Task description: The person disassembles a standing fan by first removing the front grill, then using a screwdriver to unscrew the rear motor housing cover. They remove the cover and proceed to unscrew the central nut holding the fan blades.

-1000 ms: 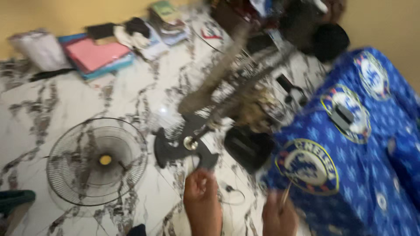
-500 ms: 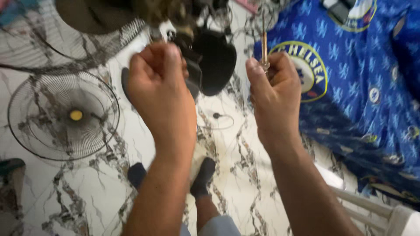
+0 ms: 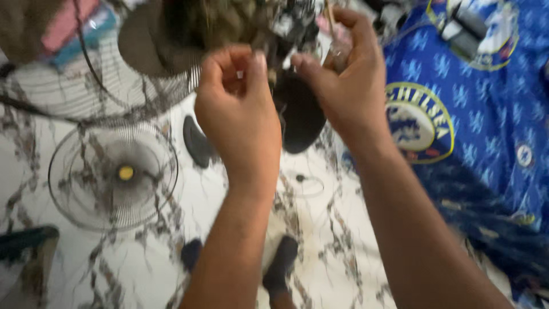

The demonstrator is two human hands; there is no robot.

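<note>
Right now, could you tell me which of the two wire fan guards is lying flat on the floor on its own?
The round guard with the yellow centre cap, lying flat on the marble-patterned floor left of the left hand. The other guard sits higher up, behind the dusty fan blade.

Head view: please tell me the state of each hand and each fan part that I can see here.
Left hand: raised, fingers pinched together at the fan motor.
Right hand: raised, closed on a thin tool; its tip is blurred.
Fan motor: dusty, uncovered, held up between the hands.
Fan grille: taken off, lying flat on the floor.
Dark cover: hangs under the motor.
</note>
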